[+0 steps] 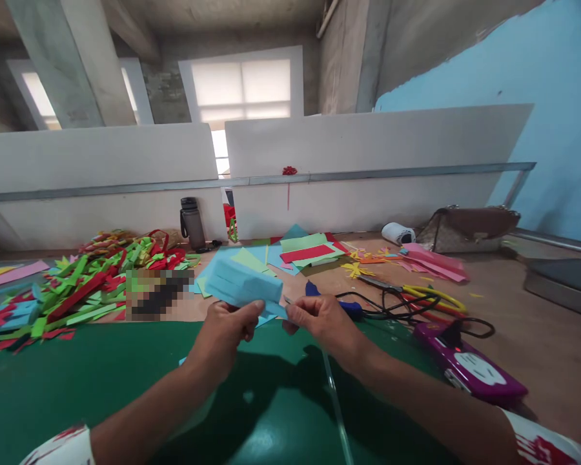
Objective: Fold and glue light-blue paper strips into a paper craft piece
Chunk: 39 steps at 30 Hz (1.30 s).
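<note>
With thumb-and-finger grips closed on it, the left hand (230, 329) and right hand (322, 320) hide the lower edge of the blue paper (244, 279) above the green-covered table (111, 368), a blue tool (352, 310) is partly hidden behind the right hand, a pixelated patch (157, 297) is unreadable, and white boards (368, 142) stand before a bright window (242, 81).

With the paper sheet (242, 281) before us, paper strips (84, 281) lie left. Far right, a handbag (469, 232) sits behind scissors (416, 290).
</note>
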Tool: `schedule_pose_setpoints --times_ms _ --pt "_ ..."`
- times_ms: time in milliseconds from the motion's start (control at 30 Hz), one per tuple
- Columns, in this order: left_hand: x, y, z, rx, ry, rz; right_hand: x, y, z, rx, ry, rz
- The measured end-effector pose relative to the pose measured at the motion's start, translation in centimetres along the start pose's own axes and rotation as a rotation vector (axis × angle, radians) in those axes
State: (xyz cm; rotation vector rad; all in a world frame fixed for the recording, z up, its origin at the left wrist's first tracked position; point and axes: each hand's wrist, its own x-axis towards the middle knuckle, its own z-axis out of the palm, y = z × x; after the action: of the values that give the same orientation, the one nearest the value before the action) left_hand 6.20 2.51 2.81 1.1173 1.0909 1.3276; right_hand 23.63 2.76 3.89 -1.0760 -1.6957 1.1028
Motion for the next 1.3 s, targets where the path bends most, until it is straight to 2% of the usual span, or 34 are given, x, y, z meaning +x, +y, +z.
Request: schedule_pose_setpoints --times_ms 200,400,633,733,867,1000,1133,1233,1300 --pt "1.8 1.4 -0.5 -0.224 0.141 0.005 1.8 0.6 -1.6 -0.276 0.135 -0.113" --pt "3.1 2.2 -1.2 -0.280 0.198 0.059 2.2 0.9 -1.7 -0.664 0.104 -0.157" --pt "3.6 1.9 -1.6 -0.293 0.227 0.020 1.5 0.6 -3.3 -1.230 0.100 -0.025" --pt "3.4 1.5 -1.6 -0.300 0.214 -0.001 0.3 0.7 -4.2 -1.366 0.096 0.012" --pt "3.4 1.0 -1.3 -0.298 0.179 -0.040 -0.8 1.1 -4.5 -1.445 0.027 0.036" --pt "4.1 0.8 0.7 -0.282 0.121 -0.065 -1.0 0.7 -4.1 -1.434 0.007 0.004" --pt "5.3 0.9 4.9 -0.289 0.018 -0.036 -1.9 -0.5 -4.4 -1.380 0.058 -0.056" --pt "6.2 1.0 8.7 -0.300 -0.059 -0.022 -3.2 -1.5 -6.5 -1.344 0.131 -0.087" --pt "6.7 1.1 11.0 -0.304 -0.103 -0.021 -3.9 -2.0 -9.2 -1.326 0.219 -0.085"
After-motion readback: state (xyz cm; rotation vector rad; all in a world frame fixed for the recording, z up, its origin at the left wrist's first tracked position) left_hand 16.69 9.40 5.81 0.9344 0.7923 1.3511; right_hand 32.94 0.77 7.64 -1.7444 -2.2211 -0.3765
